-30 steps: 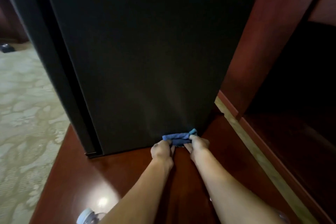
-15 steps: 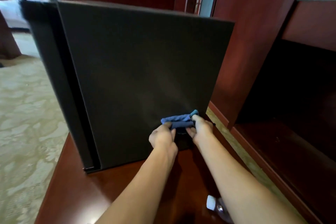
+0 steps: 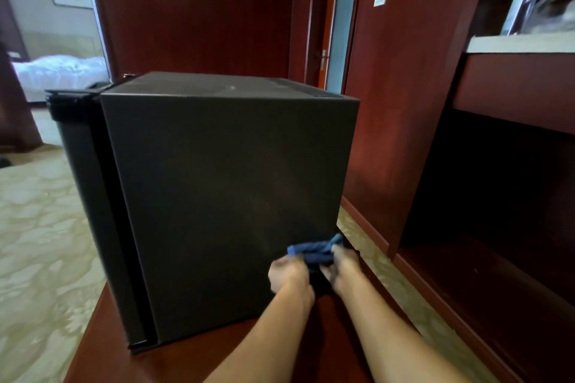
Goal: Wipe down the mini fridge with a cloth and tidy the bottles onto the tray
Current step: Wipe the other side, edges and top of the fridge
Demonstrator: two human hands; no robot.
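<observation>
Both hands are low on the fridge (image 3: 230,196), down at its near bottom corner on the side panel. The left hand (image 3: 287,275) and right hand (image 3: 343,264) sit close together, each pinching one end of the cloth (image 3: 314,250), which is bunched into a short roll lying crosswise between them and pressed to the dark panel. The fridge stands on the wooden bench (image 3: 93,348), door edge to the left. Nearly all of that panel stretches up and to the left of the cloth, so the wipe, by my reckoning, has to travel that way, and the left hand leads. Over on the counter (image 3: 513,43) at the far right stands a bottle (image 3: 521,6); I can't make out a tray from here, it's too blurred.
</observation>
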